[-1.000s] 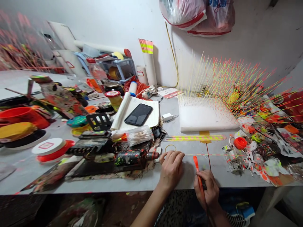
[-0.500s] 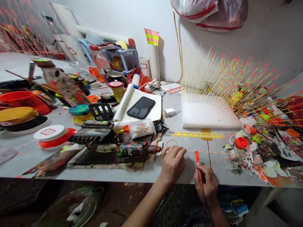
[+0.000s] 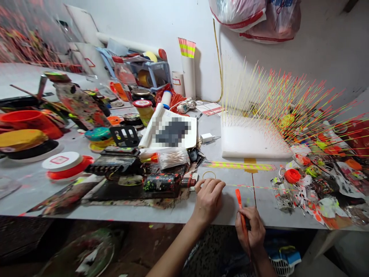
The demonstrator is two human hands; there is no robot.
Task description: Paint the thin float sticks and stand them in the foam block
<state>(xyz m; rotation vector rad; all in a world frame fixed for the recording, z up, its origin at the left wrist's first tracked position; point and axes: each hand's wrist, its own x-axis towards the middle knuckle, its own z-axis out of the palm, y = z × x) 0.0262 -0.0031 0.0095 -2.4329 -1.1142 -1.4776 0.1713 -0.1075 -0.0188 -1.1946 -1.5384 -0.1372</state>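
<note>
1. Paint-spattered grey table point(image 3: 173, 213) runs beneath both hands; a white foam block point(image 3: 253, 140) bristling with neon sticks stands beyond.
2. A thin yellow-and-pink striped stick point(image 3: 253, 187) lies flat, its end under the left grip point(image 3: 209, 199), fingers together on it.
3. The right grip point(image 3: 250, 229) clamps a slim orange tool point(image 3: 241, 209), its tip just below the stick.

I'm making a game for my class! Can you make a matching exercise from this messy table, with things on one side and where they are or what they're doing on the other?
Things:
1. Right hand
2. White foam block
3. Plastic bags
4. Thin yellow ring

Where or what:
A. Hanging on the wall
B. Lying on the table just above the left hand
C. Gripping an orange-handled brush
D. Stuck full of thin painted sticks

Pairs: 1-C, 2-D, 3-A, 4-B
</note>
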